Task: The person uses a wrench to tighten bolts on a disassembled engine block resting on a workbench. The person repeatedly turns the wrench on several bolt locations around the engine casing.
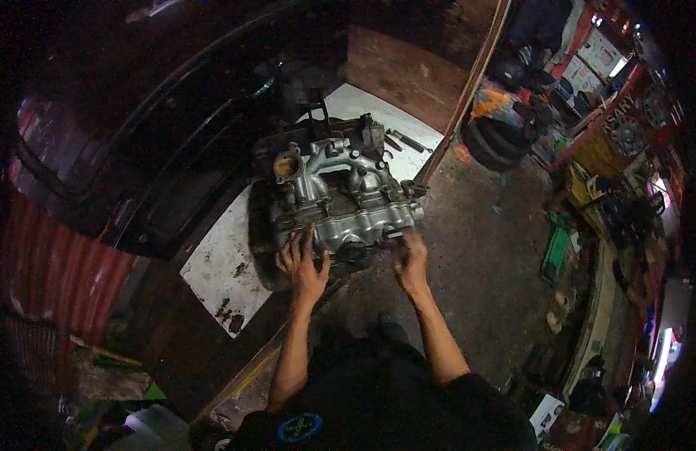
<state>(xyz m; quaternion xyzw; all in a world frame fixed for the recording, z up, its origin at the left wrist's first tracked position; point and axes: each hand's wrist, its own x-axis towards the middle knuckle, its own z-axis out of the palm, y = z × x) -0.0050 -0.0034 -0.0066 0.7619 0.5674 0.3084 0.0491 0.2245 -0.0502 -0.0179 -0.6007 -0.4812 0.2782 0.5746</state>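
Observation:
An engine with a silvery metal cover and curved intake pipes lies in front of me on a white board. My left hand rests on its near left edge, fingers spread and pointing away from me. At the near right end of the cover is my right hand, its fingers bent together and slightly blurred. A short bright metal piece shows at those fingertips; its kind is too small to make out. A round opening with a brownish inside sits at the engine's far left.
Loose metal tools lie on the board beyond the engine. A dark vehicle body rises at the left. Stacked tyres stand on the floor at the far right, and a green object lies near cluttered shelves.

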